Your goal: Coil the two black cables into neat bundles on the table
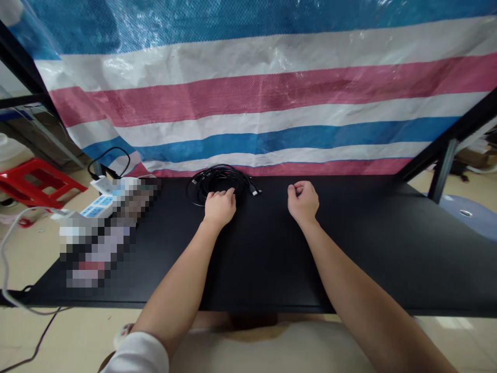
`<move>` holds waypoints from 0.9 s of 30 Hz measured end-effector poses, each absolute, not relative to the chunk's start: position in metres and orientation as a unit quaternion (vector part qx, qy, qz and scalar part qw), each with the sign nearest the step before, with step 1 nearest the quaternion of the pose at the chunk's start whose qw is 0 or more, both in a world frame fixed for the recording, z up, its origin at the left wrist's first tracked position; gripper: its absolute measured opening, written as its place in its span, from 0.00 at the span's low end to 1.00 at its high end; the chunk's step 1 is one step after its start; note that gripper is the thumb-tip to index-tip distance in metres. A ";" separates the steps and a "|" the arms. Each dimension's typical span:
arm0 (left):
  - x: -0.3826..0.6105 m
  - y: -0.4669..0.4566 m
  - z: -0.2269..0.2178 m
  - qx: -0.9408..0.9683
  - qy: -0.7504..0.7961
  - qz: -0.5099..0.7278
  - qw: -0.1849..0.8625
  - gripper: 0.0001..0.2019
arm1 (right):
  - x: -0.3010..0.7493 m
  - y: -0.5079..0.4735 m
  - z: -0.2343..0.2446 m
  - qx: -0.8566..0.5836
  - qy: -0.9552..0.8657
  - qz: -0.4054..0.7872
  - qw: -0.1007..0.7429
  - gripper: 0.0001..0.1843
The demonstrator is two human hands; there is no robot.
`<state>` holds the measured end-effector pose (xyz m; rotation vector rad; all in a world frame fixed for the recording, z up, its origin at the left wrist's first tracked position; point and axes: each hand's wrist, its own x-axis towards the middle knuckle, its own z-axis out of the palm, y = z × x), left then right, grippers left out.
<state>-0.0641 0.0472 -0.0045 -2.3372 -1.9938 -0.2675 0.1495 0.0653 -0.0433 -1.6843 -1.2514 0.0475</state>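
Observation:
A coil of thin black cable (219, 181) lies at the far edge of the black tabletop (349, 248), with a small metal-tipped plug (255, 192) sticking out on its right. My left hand (220, 207) rests on the coil's near side, its fingers curled over the loops. A short way to the right, my right hand (303, 202) sits on the tabletop in a loose fist, touching no object. Both forearms reach in from the near edge.
A white power strip (99, 207) with a black cable looped behind it sits at the table's left, beside a pixelated, unreadable patch (104, 233). A striped woven tarp (248, 98) hangs behind the table. A red stool (34, 181) stands on the floor at left.

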 end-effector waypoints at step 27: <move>-0.031 0.034 -0.017 -0.862 -0.479 -0.162 -0.017 0.37 | 0.140 0.065 -0.047 -0.636 -0.645 -0.035 0.422 0.09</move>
